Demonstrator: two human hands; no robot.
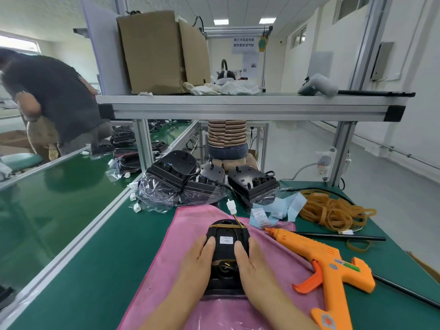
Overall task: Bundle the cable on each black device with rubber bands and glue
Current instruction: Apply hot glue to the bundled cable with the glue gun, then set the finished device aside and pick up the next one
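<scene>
Left hand [197,260] and right hand [252,265] grip black device [226,248]; its sides hidden.

Bright, even indoor light from ceiling panels [267,20]; window [20,44] at left blown out white; glossy reflections on green conveyor [47,194]; faint soft shadows on pink cloth [166,246]; strong wide-angle bending at edges; slight overall softness, far background hazy

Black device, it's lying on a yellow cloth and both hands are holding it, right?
Not quite. The cloth is pink, not yellow, as the head view shows. The rest is right: the black device lies on that cloth, and the left hand and the right hand both hold it.
</scene>
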